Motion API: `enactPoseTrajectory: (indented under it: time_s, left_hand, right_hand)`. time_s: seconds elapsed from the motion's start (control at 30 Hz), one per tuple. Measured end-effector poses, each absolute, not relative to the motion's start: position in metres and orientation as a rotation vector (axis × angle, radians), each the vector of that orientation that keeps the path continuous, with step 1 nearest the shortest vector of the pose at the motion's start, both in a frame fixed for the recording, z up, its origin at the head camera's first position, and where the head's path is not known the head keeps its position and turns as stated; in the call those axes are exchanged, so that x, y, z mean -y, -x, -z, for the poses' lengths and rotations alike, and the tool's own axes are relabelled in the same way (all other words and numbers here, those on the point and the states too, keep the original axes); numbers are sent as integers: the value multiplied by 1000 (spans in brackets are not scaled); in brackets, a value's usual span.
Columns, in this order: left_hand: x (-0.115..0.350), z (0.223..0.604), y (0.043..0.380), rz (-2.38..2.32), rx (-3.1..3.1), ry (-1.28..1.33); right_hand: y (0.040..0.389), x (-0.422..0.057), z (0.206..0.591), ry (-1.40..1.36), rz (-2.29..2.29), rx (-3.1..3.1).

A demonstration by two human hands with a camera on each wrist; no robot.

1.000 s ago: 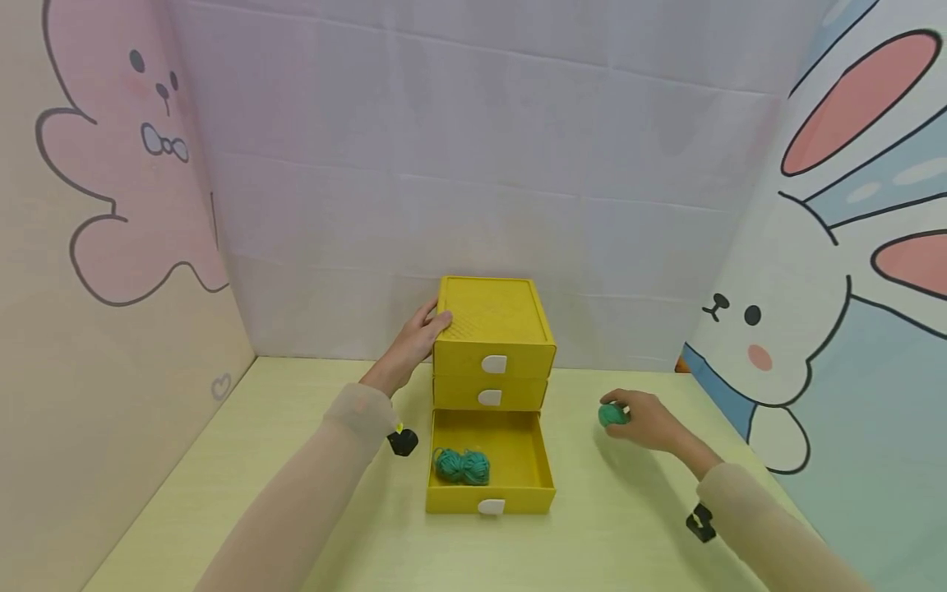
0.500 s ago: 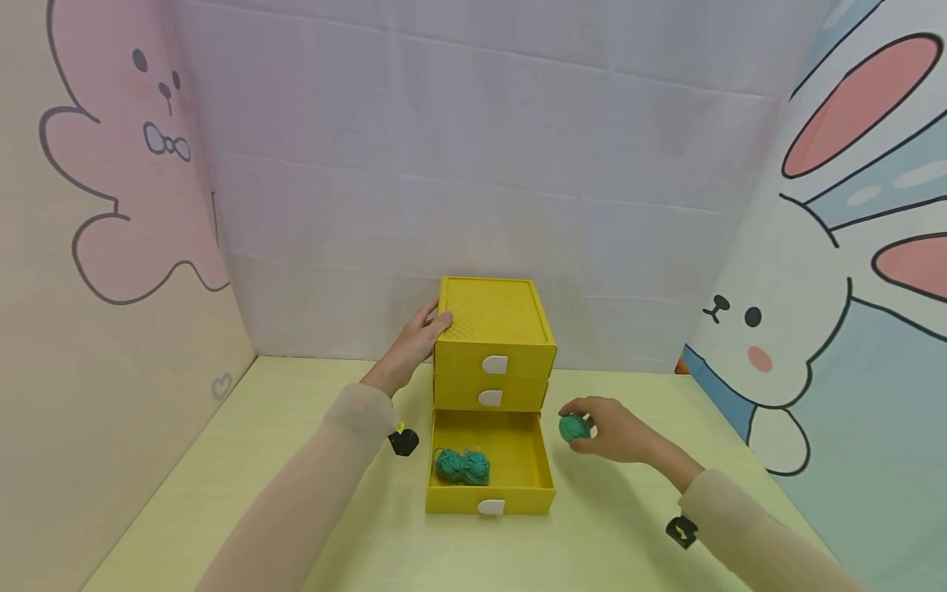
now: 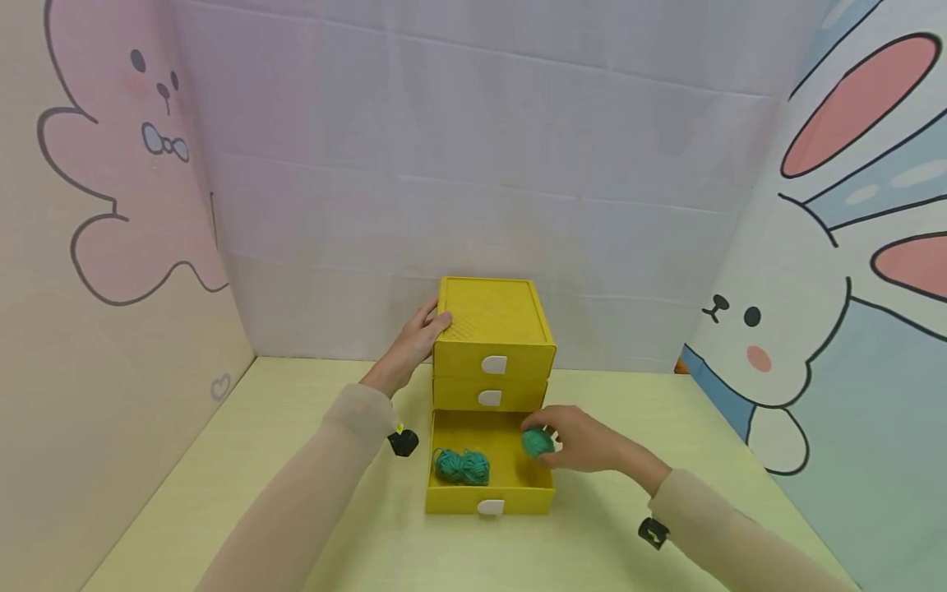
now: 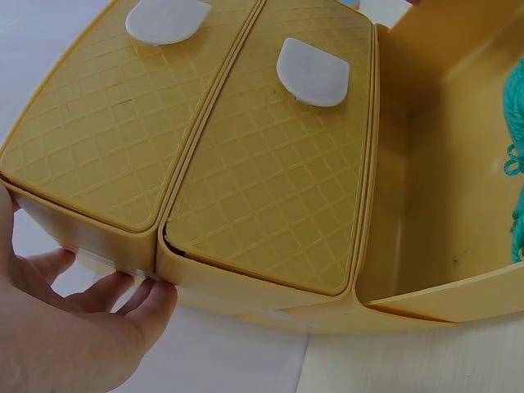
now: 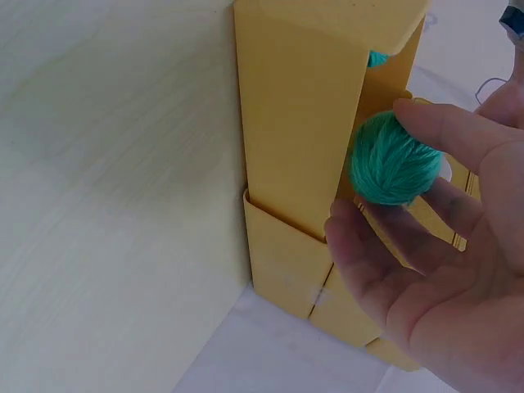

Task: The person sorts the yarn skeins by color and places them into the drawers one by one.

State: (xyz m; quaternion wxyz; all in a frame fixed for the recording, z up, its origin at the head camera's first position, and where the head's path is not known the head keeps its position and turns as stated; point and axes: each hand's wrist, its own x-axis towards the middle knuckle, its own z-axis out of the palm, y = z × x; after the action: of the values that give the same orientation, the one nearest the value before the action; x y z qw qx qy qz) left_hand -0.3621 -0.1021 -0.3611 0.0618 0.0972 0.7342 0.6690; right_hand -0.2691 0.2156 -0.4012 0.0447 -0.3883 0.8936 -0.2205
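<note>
A yellow three-drawer unit [image 3: 494, 312] stands near the back wall, its bottom drawer [image 3: 510, 498] pulled out. In that drawer's left front part lie two small balls of teal yarn [image 3: 462, 467], side by side. My left hand [image 3: 411, 344] holds the unit's upper left side, thumb over the top edge and fingertips on the side wall, as the left wrist view shows. My right hand [image 3: 580, 438] pinches another ball of teal yarn [image 5: 393, 160] between thumb and fingers. In the head view this ball overlaps the right side of the open drawer.
The two upper drawers are closed, each with a white tab handle [image 3: 494, 364]. A pale table [image 3: 296, 460] carries the unit. Behind hangs a white cloth wall [image 3: 488, 164]. Cartoon-printed panels [image 3: 769, 345] stand at the sides.
My right hand has moved left with its yarn ball, from the table's right side to over the open drawer. The left hand and the unit have stayed in place.
</note>
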Motion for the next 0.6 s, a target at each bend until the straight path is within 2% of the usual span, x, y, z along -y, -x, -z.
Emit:
enactPoseTrajectory:
  time_s: [0.6]
  left_hand:
    - [103,360,360,-2016,-2226,-282]
  right_hand:
    - [278,-189,414,1286,515,-2624]
